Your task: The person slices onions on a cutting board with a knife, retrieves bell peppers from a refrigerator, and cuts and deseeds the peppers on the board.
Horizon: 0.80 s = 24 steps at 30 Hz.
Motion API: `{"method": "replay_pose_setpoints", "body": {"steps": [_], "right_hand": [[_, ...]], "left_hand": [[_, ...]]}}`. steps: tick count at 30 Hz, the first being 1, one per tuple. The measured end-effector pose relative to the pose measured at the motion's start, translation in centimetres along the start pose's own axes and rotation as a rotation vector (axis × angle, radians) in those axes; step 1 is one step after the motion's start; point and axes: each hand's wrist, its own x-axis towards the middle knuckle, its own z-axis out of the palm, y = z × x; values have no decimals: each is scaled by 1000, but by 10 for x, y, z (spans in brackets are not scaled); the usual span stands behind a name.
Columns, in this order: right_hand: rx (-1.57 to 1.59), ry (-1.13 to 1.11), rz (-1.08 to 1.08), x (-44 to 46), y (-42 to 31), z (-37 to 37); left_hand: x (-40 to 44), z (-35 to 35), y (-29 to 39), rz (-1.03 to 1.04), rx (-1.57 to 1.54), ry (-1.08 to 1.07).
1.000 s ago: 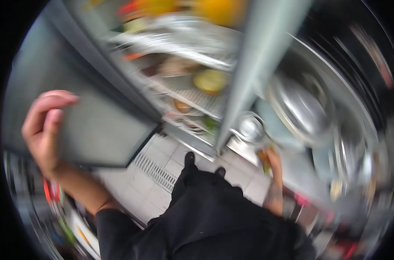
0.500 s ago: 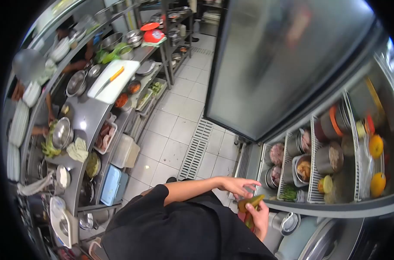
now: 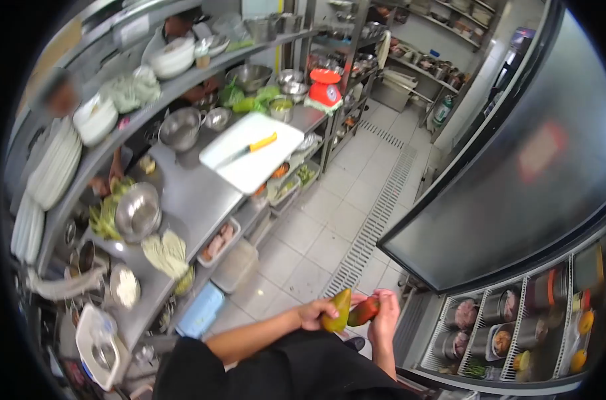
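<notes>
Head view: we have both hands full, held close in front of the body above the floor (image 3: 293, 230). Left hand (image 3: 314, 315) is closed round a yellow-green pepper (image 3: 337, 312); right hand (image 3: 385, 320) grips a darker, red-and-green pepper (image 3: 364, 312) just beside it. Skin looks smooth, so we judge a loose grip could let one slide out and fall by the drain (image 3: 366, 237). Fridge (image 3: 496, 386) stands open at our right, its door (image 3: 489, 200) swung out; an elbow swung wide could knock it. On the bench (image 3: 189, 175), a knife (image 3: 253, 148) lies uncovered on the board (image 3: 233, 167); careless reaching there could mean a cut.
</notes>
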Motion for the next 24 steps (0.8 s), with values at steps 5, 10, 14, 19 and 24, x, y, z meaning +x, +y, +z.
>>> {"method": "replay_pose_setpoints", "body": {"steps": [5,10,14,19,24], "right_hand": [[-1,-326,110,14,13,83],[-194,-420,219,70,3,128],[-718,-484,-325,158,33,139],[-1442,-521,-296,319,12,136],[-2012,-556,-156,514,86,97]], "left_hand": [[-26,-42,24,161,-177,48],[-28,-60,70,335,-248,111],[-19,-79,109,485,37,340],[-24,-60,189,662,36,434],[-42,-56,251,1170,72,254]]}}
